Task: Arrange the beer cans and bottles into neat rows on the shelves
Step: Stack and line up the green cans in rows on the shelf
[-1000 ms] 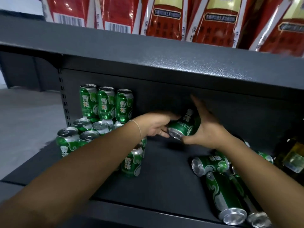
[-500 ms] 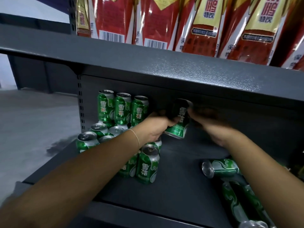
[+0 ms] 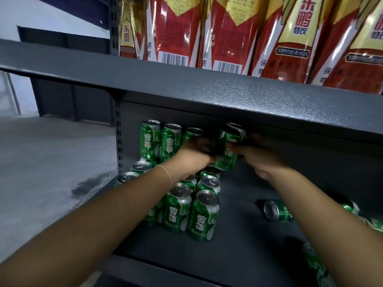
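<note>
dark shelf point(image 3: 238, 251): both hands, left hand point(image 3: 192, 158) and right hand point(image 3: 259, 156), grip a raised can point(image 3: 229, 150); a slip could topple the stacked cans point(image 3: 159, 139) at nine o'clock.

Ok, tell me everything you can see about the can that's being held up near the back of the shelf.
The held can is green with white characters and pale swirls, with a silvery metal top, and looks like aluminium. It is nearly upright, leaning slightly, lifted above the standing cans and just under the upper shelf. The left hand and right hand both grip it from either side. Its base is partly hidden.
</note>
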`<move>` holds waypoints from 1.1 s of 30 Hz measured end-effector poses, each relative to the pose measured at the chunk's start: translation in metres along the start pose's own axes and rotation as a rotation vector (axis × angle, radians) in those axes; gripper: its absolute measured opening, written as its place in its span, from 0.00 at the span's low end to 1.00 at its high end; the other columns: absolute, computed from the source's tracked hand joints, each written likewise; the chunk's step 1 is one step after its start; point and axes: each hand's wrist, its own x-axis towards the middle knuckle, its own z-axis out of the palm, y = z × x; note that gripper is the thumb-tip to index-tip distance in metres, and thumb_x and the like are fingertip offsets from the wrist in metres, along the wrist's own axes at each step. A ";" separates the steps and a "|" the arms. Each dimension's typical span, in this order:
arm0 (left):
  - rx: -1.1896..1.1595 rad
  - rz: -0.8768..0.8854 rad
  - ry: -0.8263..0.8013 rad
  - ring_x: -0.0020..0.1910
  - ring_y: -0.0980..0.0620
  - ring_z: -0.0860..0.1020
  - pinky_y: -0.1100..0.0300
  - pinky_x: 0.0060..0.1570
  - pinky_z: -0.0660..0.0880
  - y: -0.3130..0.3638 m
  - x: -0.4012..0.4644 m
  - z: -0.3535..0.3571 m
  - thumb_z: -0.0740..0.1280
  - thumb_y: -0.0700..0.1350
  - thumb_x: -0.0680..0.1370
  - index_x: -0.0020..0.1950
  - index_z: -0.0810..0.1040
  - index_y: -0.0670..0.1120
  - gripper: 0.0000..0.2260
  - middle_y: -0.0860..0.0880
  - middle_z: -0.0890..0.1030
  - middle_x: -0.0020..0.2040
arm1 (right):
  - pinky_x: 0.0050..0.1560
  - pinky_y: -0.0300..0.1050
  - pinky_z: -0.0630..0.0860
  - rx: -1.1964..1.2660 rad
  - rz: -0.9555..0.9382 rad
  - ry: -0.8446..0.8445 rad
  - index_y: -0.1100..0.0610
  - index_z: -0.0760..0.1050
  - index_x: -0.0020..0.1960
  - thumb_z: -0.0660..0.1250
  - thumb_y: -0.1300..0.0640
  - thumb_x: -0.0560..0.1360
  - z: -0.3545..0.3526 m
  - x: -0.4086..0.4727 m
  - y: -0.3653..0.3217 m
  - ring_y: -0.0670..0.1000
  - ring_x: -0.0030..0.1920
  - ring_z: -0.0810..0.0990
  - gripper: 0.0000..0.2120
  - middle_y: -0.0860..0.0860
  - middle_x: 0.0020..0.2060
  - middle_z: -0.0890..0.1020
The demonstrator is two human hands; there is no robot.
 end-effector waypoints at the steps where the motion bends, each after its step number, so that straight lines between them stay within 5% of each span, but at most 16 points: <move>1: 0.052 -0.006 0.015 0.55 0.47 0.80 0.59 0.54 0.77 -0.001 -0.001 -0.005 0.72 0.35 0.73 0.60 0.79 0.41 0.15 0.43 0.82 0.56 | 0.36 0.37 0.79 -0.016 -0.020 0.032 0.57 0.78 0.41 0.75 0.66 0.70 0.003 0.004 0.002 0.42 0.34 0.82 0.08 0.48 0.34 0.83; 5: 0.272 -0.075 -0.005 0.48 0.51 0.74 0.72 0.39 0.70 -0.006 0.001 -0.019 0.63 0.33 0.76 0.42 0.74 0.51 0.12 0.54 0.75 0.39 | 0.48 0.47 0.81 -0.050 -0.037 0.076 0.60 0.79 0.52 0.78 0.63 0.68 0.015 0.018 0.015 0.51 0.45 0.84 0.15 0.54 0.45 0.85; 7: 0.319 -0.098 -0.024 0.49 0.51 0.74 0.76 0.39 0.68 -0.007 0.000 -0.022 0.61 0.33 0.77 0.38 0.70 0.52 0.15 0.55 0.71 0.37 | 0.43 0.41 0.79 -0.083 -0.045 0.084 0.57 0.78 0.51 0.77 0.63 0.69 0.020 0.021 0.019 0.48 0.42 0.83 0.14 0.51 0.44 0.84; 11: 0.284 -0.110 0.033 0.53 0.43 0.81 0.53 0.54 0.79 -0.016 -0.009 -0.028 0.63 0.36 0.75 0.48 0.80 0.47 0.10 0.43 0.83 0.50 | 0.38 0.35 0.74 -0.163 -0.053 0.081 0.54 0.76 0.53 0.77 0.61 0.70 0.030 0.022 0.027 0.41 0.40 0.79 0.15 0.43 0.40 0.80; 17: 0.295 -0.109 -0.090 0.59 0.44 0.79 0.51 0.60 0.76 -0.022 -0.010 -0.026 0.59 0.32 0.76 0.61 0.80 0.38 0.16 0.41 0.81 0.59 | 0.39 0.36 0.74 -0.203 -0.022 0.083 0.49 0.75 0.49 0.77 0.58 0.70 0.034 0.022 0.035 0.41 0.41 0.79 0.14 0.42 0.41 0.80; 23: 0.283 -0.109 -0.085 0.56 0.44 0.80 0.49 0.58 0.77 -0.026 -0.009 -0.022 0.59 0.34 0.76 0.59 0.81 0.41 0.16 0.43 0.82 0.58 | 0.28 0.23 0.68 -0.212 -0.021 0.089 0.54 0.75 0.53 0.77 0.58 0.71 0.036 0.018 0.035 0.36 0.37 0.73 0.15 0.41 0.39 0.77; 30: 0.242 -0.110 -0.076 0.58 0.44 0.79 0.49 0.58 0.77 -0.025 -0.012 -0.018 0.59 0.33 0.74 0.58 0.81 0.40 0.17 0.42 0.82 0.58 | 0.47 0.39 0.71 -0.284 -0.009 0.114 0.58 0.74 0.63 0.78 0.53 0.70 0.039 0.017 0.036 0.47 0.50 0.76 0.26 0.50 0.56 0.80; 33: 0.241 -0.107 -0.081 0.55 0.42 0.81 0.46 0.55 0.79 -0.025 -0.012 -0.017 0.59 0.33 0.74 0.57 0.81 0.41 0.16 0.41 0.82 0.56 | 0.51 0.38 0.69 -0.311 -0.003 0.119 0.59 0.70 0.69 0.77 0.52 0.70 0.037 0.014 0.034 0.51 0.58 0.76 0.32 0.55 0.65 0.77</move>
